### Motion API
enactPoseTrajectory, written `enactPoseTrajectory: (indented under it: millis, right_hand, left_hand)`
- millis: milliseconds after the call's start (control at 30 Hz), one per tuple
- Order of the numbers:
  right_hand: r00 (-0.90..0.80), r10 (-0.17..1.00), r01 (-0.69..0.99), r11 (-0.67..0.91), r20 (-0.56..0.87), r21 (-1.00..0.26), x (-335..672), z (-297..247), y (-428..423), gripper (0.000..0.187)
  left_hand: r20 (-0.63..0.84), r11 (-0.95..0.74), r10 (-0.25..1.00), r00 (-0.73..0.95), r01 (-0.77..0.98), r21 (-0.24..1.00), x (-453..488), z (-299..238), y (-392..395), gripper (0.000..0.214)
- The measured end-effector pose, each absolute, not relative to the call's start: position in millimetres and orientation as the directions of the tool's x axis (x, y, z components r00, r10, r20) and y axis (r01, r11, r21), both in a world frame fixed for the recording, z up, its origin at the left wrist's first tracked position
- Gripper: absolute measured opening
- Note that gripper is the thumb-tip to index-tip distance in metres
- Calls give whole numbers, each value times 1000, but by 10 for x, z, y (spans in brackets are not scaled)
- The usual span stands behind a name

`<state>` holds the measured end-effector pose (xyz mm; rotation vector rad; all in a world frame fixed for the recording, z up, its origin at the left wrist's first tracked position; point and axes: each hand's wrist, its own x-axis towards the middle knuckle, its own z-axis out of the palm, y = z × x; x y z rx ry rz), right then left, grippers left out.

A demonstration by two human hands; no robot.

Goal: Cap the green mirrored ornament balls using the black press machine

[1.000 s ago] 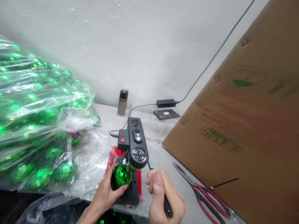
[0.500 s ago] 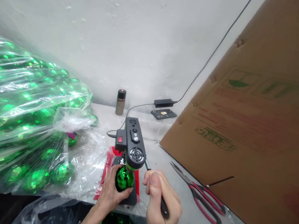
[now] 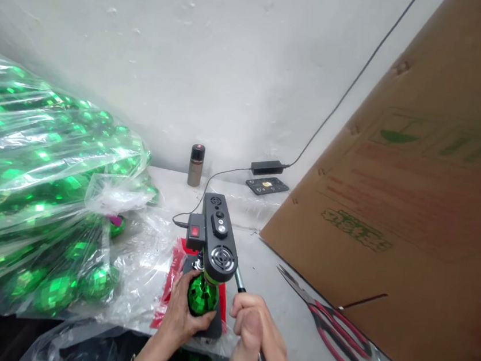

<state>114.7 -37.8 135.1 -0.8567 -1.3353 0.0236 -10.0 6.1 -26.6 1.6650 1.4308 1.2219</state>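
Note:
My left hand (image 3: 179, 318) is wrapped round a green faceted ball (image 3: 201, 295), which sits under the head of a small black bench machine (image 3: 216, 238) with a red switch. The machine's base (image 3: 215, 329) rests on a red sheet. My right hand (image 3: 254, 344) is closed on the machine's black-handled lever (image 3: 240, 282), which slants up to the machine's head.
A big clear plastic bag of green faceted balls (image 3: 39, 192) fills the left of the bench. Red-handled pliers (image 3: 328, 329) lie to the right, by a leaning cardboard sheet (image 3: 416, 195). A small can (image 3: 196, 165), a power adapter (image 3: 267, 167) and a flat black device (image 3: 267, 185) stand by the wall.
My right hand has drawn the lever lower and nearer to me. My left hand has kept hold of the ball, shifting it slightly under the machine's head.

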Motion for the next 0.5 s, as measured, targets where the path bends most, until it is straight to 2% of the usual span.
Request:
enactPoseTrajectory:
  millis: [367,500]
  right_hand:
    - [399,377,448,715,836,-537,1045,1371,-316,41]
    - [419,410,442,688,811,-576,1043,1345,-328,44]
  left_hand:
    - [275,-248,961,12,470,847,-110,-295,37,82]
    - [282,-268,959,41,458,847,-125,-323,37,82]
